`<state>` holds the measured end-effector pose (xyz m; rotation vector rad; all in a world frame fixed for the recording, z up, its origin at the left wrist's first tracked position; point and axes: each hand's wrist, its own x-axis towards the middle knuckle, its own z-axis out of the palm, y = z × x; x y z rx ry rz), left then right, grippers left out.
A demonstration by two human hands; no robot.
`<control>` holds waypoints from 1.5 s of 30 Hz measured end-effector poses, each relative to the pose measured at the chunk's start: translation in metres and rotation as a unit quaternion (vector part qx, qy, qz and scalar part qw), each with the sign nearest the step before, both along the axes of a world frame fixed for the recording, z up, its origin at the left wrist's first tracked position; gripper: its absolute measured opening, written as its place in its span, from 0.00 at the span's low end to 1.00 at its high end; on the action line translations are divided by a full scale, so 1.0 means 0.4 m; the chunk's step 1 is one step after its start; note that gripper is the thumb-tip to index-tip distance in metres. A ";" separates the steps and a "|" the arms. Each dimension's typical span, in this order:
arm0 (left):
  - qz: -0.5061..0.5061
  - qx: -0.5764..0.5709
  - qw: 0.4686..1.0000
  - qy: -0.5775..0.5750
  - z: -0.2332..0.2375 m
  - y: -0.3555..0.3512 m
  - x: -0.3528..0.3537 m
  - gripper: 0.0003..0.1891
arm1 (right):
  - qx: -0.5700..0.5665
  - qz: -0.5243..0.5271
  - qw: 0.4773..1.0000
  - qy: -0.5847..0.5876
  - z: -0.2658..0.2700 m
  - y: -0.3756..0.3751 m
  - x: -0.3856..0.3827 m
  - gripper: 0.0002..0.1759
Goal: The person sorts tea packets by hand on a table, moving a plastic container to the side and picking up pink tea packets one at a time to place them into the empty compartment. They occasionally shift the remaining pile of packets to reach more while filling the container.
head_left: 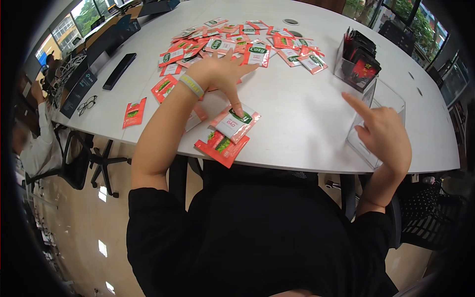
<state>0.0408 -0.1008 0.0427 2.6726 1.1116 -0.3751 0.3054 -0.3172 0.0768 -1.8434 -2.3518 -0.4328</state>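
white table (297, 123), clear bin (342, 70) of black packets (362, 52), left grip (215, 73) splayed over sachets (230, 124), right grip (388, 129) loosely open

Packet (197, 119) partly behind left forearm (161, 131), person (40, 148) blurred

We look through one head-worn camera, facing forward and steeply down. It sits close above the shirt (277, 232) and farther from the worktop (297, 119), whose near edge crosses our view; the wide, round-rimmed frame takes in floor (79, 232) below that edge and windows (425, 24) past the far one.
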 end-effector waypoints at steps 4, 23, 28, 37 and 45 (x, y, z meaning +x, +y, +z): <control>0.007 -0.023 1.000 0.017 -0.002 0.010 0.009 0.69 | 0.041 -0.001 0.999 0.005 -0.018 -0.063 -0.027 0.33; 0.057 0.133 0.985 -0.090 -0.074 0.073 0.027 0.30 | -0.265 0.450 0.805 0.280 -0.005 0.028 0.094 0.39; 0.059 0.128 0.982 -0.128 -0.069 0.069 0.025 0.29 | -0.223 0.374 0.861 0.261 0.003 0.023 0.123 0.47; 0.053 0.079 0.973 -0.209 -0.062 0.067 0.029 0.32 | -0.039 0.077 0.977 0.193 -0.057 0.098 0.200 0.34; 0.027 0.094 0.909 -0.406 -0.047 0.092 0.022 0.25 | -0.129 0.116 0.959 0.223 0.008 0.140 0.154 0.27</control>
